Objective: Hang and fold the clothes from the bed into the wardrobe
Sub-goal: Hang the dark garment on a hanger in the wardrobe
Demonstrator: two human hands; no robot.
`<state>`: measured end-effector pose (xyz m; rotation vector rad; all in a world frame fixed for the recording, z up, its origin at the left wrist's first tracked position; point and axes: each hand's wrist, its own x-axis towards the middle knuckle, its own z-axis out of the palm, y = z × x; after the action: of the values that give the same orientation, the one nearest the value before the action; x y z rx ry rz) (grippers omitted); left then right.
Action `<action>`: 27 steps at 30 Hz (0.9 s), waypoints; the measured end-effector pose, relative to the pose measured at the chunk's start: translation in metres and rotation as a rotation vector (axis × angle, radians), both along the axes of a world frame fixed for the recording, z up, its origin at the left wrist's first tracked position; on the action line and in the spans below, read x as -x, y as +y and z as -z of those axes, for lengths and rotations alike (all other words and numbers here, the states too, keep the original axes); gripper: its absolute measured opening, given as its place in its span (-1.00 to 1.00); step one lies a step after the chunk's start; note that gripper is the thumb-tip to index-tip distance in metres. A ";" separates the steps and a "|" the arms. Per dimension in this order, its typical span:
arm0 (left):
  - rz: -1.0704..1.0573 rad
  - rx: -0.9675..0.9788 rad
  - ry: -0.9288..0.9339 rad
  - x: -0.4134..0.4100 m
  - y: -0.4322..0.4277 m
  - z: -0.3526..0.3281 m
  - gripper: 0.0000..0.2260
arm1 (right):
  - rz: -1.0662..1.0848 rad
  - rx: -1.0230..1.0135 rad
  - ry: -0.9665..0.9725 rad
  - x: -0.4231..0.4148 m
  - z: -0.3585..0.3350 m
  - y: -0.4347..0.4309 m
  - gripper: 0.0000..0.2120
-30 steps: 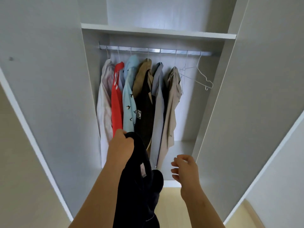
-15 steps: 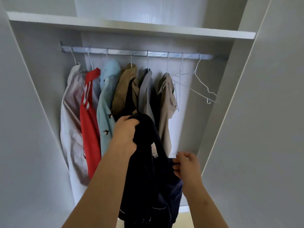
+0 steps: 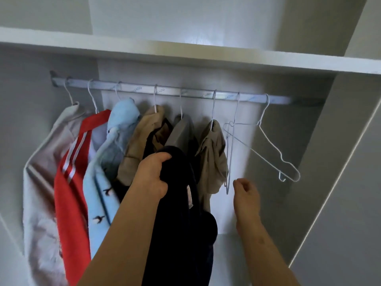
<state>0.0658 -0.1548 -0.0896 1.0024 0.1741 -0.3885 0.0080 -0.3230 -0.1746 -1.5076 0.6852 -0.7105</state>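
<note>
Two hands up — left hand (image 3: 153,178) clamps dark garment (image 3: 181,213), right hand (image 3: 246,195) loosely curled, empty beside it.

A home bedroom wardrobe (image 3: 350,141): shirts (image 3: 72,182) on wire hangers (image 3: 274,153) along a rail (image 3: 185,92).

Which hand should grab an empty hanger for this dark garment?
Right. The right hand is free, open, and just below the empty wire hangers at the rail's right end. The left hand is occupied, gripping the dark garment in front of the hung clothes.
</note>
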 end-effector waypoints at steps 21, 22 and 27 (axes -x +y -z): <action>-0.003 0.014 0.103 -0.074 -0.042 0.012 -0.68 | -0.229 0.099 -0.033 -0.101 -0.005 -0.039 -0.75; -0.002 0.009 0.095 -0.074 -0.042 0.013 -0.69 | -0.230 0.092 -0.042 -0.100 -0.005 -0.039 -0.76; 0.001 0.004 0.068 -0.074 -0.036 0.014 -0.75 | -0.091 0.118 -0.087 -0.096 -0.011 -0.039 -0.80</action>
<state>0.1395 -0.1912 -0.1031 0.9859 0.2343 -0.4243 0.1041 -0.3625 -0.1637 -1.5950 0.5127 -0.7532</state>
